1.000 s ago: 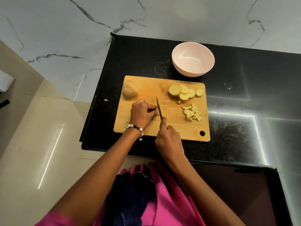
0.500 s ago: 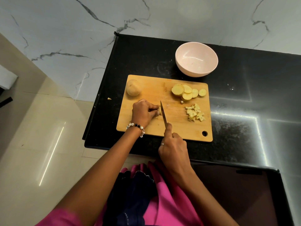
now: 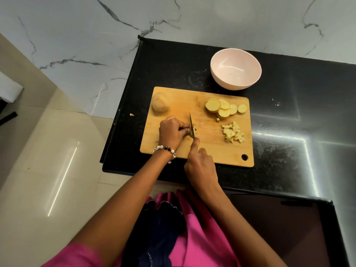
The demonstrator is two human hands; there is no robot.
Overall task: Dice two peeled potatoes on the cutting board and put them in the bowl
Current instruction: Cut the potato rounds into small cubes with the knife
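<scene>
A wooden cutting board (image 3: pixel 208 151) lies on the black counter. My left hand (image 3: pixel 171 132) holds down a small potato piece (image 3: pixel 194 130) with curled fingertips near the board's middle. My right hand (image 3: pixel 200 166) grips a knife (image 3: pixel 192 126), forefinger laid along its spine, the blade standing in that piece. Several potato slices (image 3: pixel 224 109) are fanned out at the board's far right, with a heap of diced potato (image 3: pixel 233 134) below them. A whole peeled potato (image 3: pixel 160 104) rests at the far left corner. The pale pink bowl (image 3: pixel 236 69) behind the board is empty.
The black counter (image 3: pixel 289 112) extends to the right and ends at a front edge just below the board. A stray potato scrap (image 3: pixel 131 114) lies on the counter left of the board. Beige floor tiles (image 3: pixel 48 151) are on the left, with a marble wall behind.
The knife has come back forward and down into the piece under my left fingers. The slices, dice and whole potato have not moved.
</scene>
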